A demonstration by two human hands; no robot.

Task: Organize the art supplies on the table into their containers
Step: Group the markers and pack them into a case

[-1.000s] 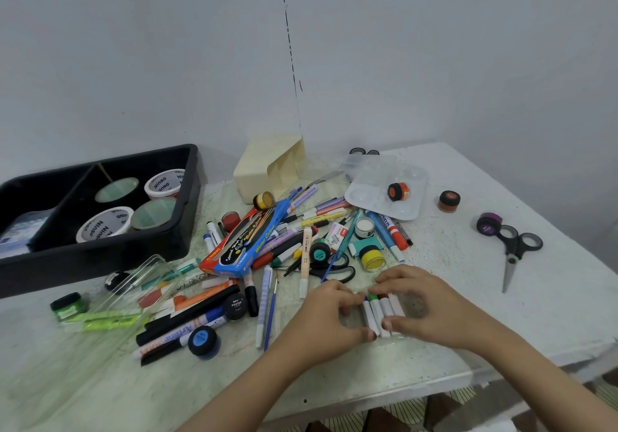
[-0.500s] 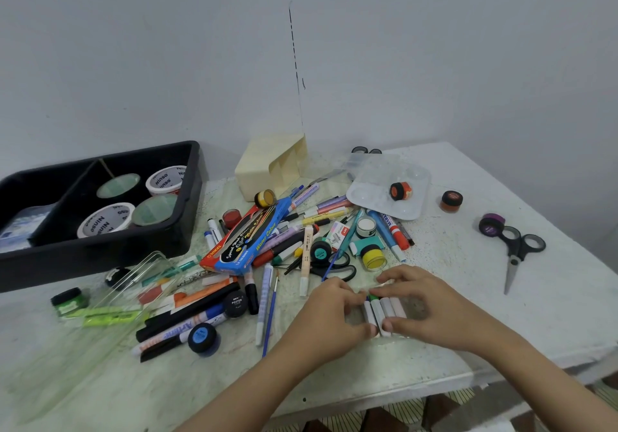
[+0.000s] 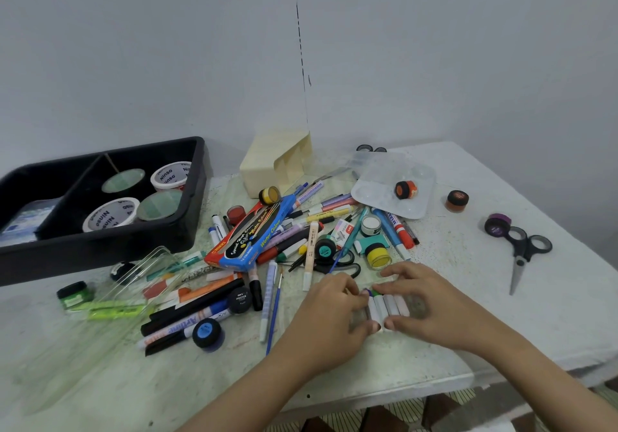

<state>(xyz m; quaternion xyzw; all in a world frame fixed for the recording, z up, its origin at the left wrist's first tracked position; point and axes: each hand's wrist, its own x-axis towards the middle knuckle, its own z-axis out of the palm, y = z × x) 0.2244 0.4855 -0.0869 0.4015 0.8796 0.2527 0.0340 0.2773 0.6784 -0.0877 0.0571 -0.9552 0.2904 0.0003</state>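
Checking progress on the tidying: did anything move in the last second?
Hardly anything. The left hand and right hand still pinch the row of white markers, fingers shifting only slightly. The pile of pens, scissors and black tray are unmoved.

Left hand (image 3: 329, 311) and right hand (image 3: 431, 301) meet, fingers curled, pinching markers (image 3: 389, 305).

The single head-worn wide-angle view looks forward and down from above the near edge of the paint-stained white table (image 3: 551, 314). It faces the plain grey wall (image 3: 434, 63) behind. The near edge lies close to the lens (bottom of frame). The black plastic divided tray (image 3: 100, 247) marks the far left and the black-handled scissors (image 3: 523, 254) the far right.
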